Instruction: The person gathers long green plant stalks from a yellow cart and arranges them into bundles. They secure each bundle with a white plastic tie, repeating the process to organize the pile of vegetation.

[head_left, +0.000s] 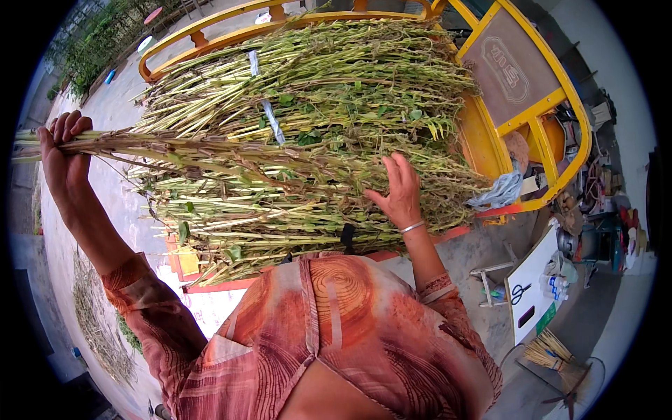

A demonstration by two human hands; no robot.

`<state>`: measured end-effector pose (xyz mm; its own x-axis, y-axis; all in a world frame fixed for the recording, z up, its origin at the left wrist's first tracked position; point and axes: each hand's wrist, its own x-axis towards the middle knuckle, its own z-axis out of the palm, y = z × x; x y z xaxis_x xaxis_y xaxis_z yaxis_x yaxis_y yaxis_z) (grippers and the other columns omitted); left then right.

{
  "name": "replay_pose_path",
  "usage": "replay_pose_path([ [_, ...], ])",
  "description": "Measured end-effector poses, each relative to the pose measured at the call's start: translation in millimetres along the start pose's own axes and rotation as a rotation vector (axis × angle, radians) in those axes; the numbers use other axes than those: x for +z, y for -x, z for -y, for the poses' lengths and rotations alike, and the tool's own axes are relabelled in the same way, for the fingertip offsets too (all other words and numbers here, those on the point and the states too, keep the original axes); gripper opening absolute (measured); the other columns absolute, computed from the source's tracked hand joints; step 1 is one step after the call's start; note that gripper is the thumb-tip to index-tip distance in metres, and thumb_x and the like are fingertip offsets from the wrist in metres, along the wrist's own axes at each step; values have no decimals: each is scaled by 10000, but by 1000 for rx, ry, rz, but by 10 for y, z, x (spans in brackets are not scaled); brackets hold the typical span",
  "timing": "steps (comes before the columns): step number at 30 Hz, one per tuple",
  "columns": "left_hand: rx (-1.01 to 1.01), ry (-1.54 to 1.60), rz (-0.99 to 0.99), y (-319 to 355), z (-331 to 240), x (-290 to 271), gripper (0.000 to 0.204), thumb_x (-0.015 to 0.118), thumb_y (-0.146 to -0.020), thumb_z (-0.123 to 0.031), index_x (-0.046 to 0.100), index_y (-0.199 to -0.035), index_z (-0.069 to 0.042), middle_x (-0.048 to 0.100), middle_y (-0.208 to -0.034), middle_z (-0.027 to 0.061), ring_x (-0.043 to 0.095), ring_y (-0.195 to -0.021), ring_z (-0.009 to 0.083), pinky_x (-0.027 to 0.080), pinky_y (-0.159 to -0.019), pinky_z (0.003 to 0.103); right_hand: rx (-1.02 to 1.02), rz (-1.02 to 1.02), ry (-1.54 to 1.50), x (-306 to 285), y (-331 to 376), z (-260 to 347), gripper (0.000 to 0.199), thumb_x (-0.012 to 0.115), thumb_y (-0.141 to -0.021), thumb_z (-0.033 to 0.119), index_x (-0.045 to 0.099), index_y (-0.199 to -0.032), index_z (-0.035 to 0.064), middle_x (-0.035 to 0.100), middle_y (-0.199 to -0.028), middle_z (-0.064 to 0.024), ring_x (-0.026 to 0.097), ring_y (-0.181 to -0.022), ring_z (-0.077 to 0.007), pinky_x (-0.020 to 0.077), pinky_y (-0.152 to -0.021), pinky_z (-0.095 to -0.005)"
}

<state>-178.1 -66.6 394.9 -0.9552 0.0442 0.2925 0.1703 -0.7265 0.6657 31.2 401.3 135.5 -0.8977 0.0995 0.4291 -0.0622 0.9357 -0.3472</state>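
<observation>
My left hand [64, 150], raised at the far left, is closed round the bare ends of a bundle of sesame stalks [175, 150]. The bundle stretches to the right, its brownish pods toward the other end. Over those podded tops hovers my right hand [397, 192], fingers apart and thumb out; whether it touches them I cannot tell. Beneath lies a thick heap of green and yellowish stalks [336, 77], mostly laid crosswise with their cut ends to the left. Pale strips [273, 122] lie across part of the heap.
The heap fills a cart bed with a yellow rail [245, 26] and a yellow-framed panel [500, 66] at the right. Right of me stand a white table [539, 273] with scissors [519, 292] and a black phone [526, 316], a stool [486, 280] and a straw broom [549, 350].
</observation>
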Motion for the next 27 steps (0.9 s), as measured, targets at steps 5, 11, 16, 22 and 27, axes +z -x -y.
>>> replay_pose_path([
  [5,-25,-15,49,-60,-199,43,326,378,-961,-271,324,-713,-67,275,-663,33,275,-611,154,289,-597,306,-15,-123,-160,-24,822,161,267,717,-719,123,584,-938,47,564,-948,-99,560,-885,-265,458,-743,-381],
  [11,56,-12,-42,585,-253,-16,346,392,-968,-293,315,-713,-72,288,-674,32,275,-627,160,278,-588,311,299,-335,-551,-50,409,97,71,625,-812,41,585,-863,13,584,-808,-90,590,-631,-188,463,-544,-275],
  [16,129,0,-104,1219,-207,-133,377,391,-968,-317,292,-689,-84,272,-661,23,258,-614,154,270,-576,302,273,121,-373,138,-281,-474,186,662,-797,167,620,-927,40,622,-919,-93,630,-725,-243,502,-618,-361],
  [22,236,-19,-145,1752,-339,213,367,437,-948,-286,287,-670,-100,279,-633,11,279,-589,135,278,-552,278,-176,485,-48,675,-731,-136,316,714,-751,229,599,-1023,117,516,-1175,-75,587,-951,-279,517,-737,-398],
  [27,338,-7,-23,2301,-1206,430,439,324,-964,-415,278,-656,-105,263,-608,9,270,-556,131,269,-531,272,56,663,-23,1150,-704,-1003,268,597,-856,272,594,-813,7,559,-851,-154,572,-807,-329,467,-718,-430],
])
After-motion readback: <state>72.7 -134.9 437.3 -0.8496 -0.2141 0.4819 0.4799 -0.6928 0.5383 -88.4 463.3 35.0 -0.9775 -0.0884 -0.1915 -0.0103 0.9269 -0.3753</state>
